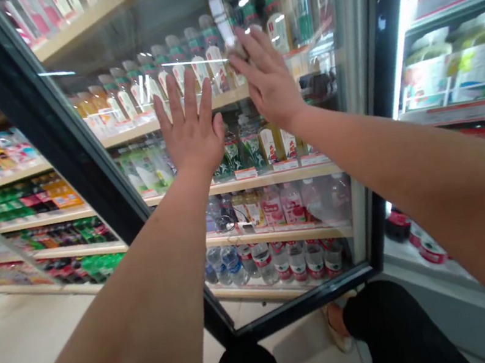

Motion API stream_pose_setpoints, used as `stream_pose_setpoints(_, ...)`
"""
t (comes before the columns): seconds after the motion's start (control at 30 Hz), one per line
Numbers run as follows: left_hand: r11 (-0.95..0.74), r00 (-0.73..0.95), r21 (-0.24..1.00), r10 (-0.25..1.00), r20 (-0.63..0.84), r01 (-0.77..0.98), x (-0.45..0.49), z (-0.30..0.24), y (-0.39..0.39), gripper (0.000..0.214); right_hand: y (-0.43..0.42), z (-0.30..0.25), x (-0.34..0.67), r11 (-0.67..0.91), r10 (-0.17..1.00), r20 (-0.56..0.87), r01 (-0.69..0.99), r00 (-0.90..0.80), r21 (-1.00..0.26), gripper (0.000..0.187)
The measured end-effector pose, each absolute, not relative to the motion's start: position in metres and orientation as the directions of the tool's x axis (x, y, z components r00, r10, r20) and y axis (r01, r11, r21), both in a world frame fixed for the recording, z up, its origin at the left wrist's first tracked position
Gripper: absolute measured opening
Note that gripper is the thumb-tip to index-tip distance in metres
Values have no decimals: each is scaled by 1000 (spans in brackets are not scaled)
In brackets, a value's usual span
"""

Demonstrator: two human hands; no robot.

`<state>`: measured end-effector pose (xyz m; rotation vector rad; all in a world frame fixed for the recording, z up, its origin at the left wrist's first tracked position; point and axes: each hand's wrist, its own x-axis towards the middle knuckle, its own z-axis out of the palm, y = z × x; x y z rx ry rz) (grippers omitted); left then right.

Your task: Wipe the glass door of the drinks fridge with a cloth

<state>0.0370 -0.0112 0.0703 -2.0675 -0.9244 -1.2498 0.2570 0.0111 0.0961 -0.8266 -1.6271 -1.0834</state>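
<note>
Glass cooler door (272,220) (bottled drinks (213,62) shelved behind): left hand (191,131) and right hand (270,81) pressed flat, fingers splayed, empty.

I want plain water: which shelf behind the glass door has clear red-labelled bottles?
The lowest shelf behind the glass door; the shelves above hold green, yellow and pink drinks.

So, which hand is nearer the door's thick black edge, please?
Left. The left hand lies flat on the glass right of the black edge; the right hand lies further right, higher up.
</note>
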Motion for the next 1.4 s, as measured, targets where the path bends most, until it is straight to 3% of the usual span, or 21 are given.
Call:
stream_pose_setpoints(0.1,-647,329,-76,280,902,759,37,71,-12,67,2,61,252,426,97,890,827,-446,368,53)
stream_pose_setpoints(0.2,-653,320,-67,277,906,755,37,70,-12,66,1,73,254,443,105,853,792,-511,420,53)
stream_pose_setpoints(0.27,-646,323,-75,274,906,760,37,70,-11,66,5,97,255,385,97,899,849,-428,362,55)
stream_pose_setpoints(0.4,-609,338,-108,276,900,786,37,70,-9,69,9,101,246,242,61,989,963,-134,115,59)
stream_pose_setpoints(0.57,-607,341,-113,276,898,787,39,70,-11,68,2,48,236,359,141,927,890,-348,280,59)
stream_pose_setpoints(0.67,-636,344,-98,276,897,765,38,70,-10,70,2,66,242,393,128,898,853,-420,343,57)
stream_pose_setpoints(0.77,-671,344,-88,260,902,737,37,68,-7,70,5,96,243,327,113,949,913,-293,243,60)
stream_pose_setpoints(0.87,-652,352,-106,259,900,751,36,68,-6,69,6,91,235,314,110,980,941,-167,125,65)
stream_pose_setpoints(1.0,-629,348,-93,295,890,772,38,70,-6,74,1,60,230,421,130,956,888,-263,187,64)
stream_pose_setpoints(1.1,-675,345,-46,316,884,736,39,71,-7,80,-2,70,239,404,164,927,881,-336,248,61)
stream_pose_setpoints(1.3,-626,340,-79,309,888,775,41,70,-8,71,-1,80,242,289,74,996,957,-47,23,62)
stream_pose_setpoints(1.4,-649,342,-60,317,885,758,42,70,-9,73,0,52,241,349,117,979,930,-167,116,62)
